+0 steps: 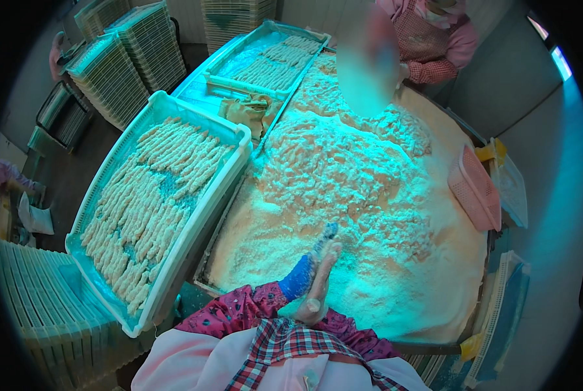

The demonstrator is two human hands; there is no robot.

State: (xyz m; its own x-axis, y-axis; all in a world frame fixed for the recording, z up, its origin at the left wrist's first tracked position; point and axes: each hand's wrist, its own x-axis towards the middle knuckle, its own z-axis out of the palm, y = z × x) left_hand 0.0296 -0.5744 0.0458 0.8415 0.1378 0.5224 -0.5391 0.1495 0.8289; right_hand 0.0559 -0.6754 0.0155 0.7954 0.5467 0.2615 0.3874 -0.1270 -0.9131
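Note:
My left hand (302,272), in a blue glove dusted with flour, and my right hand (319,288), in a pale floury glove, come together palm to palm above the near edge of a work table. Their fingers are stretched out, pointing away from me. Nothing shows between the palms, though the space there is mostly hidden. Beneath and beyond them spreads a thick layer of pale breading flour (291,287). Farther in it lies a heap of flour-coated pieces (330,163). On my left, a white plastic tray (241,151) holds rows of coated strips (141,215).
A second tray (220,83) with strips stands farther back, near a crumpled brown bag (251,114). A pink basket (474,189) sits on the table's right edge. Across the table stands a co-worker (428,45). Stacked trays (44,293) rise at lower left and far left.

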